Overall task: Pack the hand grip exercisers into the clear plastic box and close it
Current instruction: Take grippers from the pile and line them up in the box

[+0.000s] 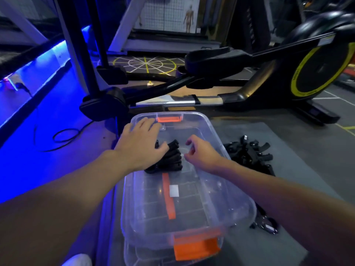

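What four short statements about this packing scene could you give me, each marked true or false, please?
1. The left hand rests on black exercisers inside the clear box. True.
2. The loose pile of exercisers lies left of the box. False: it lies on the mat to the box's right.
3. The box's latches are blue. False: they are orange.
4. An exercise machine stands beyond the box. True.

Glossy clear plastic box (221, 189) with orange plastic latches (196, 248); matt black exercisers (172, 158).
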The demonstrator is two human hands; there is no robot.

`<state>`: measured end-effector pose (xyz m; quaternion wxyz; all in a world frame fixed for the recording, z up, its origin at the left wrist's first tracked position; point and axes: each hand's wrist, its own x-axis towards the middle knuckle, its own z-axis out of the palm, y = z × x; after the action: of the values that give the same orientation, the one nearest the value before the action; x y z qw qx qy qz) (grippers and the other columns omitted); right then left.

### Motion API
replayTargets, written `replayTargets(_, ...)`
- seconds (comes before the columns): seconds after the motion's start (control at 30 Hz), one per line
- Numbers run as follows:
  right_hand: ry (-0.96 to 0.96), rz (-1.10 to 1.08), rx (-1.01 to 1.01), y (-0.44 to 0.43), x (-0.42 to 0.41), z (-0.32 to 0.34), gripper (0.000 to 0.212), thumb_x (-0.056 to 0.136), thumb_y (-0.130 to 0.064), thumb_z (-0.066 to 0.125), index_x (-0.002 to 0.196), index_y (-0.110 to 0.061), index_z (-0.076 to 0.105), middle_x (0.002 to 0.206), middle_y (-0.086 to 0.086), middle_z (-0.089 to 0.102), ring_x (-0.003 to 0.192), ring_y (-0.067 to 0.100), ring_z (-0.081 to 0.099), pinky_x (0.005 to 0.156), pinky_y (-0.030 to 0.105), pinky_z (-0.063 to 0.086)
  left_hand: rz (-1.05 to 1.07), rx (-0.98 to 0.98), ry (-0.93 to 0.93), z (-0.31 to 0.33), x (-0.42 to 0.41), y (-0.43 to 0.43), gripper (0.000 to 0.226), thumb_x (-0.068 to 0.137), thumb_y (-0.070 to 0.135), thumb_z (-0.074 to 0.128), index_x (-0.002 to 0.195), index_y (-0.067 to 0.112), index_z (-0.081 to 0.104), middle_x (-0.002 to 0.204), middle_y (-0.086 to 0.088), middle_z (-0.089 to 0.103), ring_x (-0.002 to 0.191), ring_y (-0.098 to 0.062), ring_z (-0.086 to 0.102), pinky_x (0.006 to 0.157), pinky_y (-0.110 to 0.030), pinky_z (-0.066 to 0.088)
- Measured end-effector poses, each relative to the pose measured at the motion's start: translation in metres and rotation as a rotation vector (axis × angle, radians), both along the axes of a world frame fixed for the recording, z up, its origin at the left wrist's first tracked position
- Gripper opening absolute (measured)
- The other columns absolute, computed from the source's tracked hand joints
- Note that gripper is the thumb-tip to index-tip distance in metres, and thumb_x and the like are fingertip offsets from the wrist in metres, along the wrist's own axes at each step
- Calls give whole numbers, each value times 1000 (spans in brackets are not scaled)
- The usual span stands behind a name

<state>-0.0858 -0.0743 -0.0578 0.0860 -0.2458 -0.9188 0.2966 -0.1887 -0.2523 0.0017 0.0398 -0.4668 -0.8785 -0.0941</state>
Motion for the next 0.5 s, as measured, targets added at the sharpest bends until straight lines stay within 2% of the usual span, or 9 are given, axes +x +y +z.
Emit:
replayTargets(0.13,170,-78,-29,13,43,47,11,84,-11,63,95,-15,61,73,-3,63,62,11,56,59,23,46,-146,15,-9,18,33,26,84,71,63,14,136,21,47,142,1,46,133,-19,38,109,-43,28)
replayTargets(0.23,232,-192,-94,41,83,57,6,85,-10,64,85,-15,62,76,5,68,56,13,61,56,32,53,-243,-43,-46,21,64,43,68,85,60,31,140,21,43,147,1,43,136,-19,36,108,-40,29)
replayTargets(0.3,189,-270,-73,66,109,50,11,83,-10,63,76,-18,62,69,4,67,53,15,61,55,33,52,-306,-74,-64,19,83,54,59,92,56,41,139,22,43,147,1,43,136,-19,37,109,-41,31)
replayTargets(0.4,90,-393,-58,99,143,32,6,80,-12,62,76,-13,66,64,3,66,59,18,60,58,30,48,-358,-78,-95,14,108,66,61,92,61,40,139,22,44,146,3,43,136,-18,36,108,-43,33)
replayTargets(0.5,53,-511,-39,121,176,5,7,85,-13,65,89,-9,69,79,6,66,75,21,60,66,25,41,-387,-90,-82,8,125,77,65,92,64,37,142,22,39,150,3,37,140,-16,30,108,-42,31)
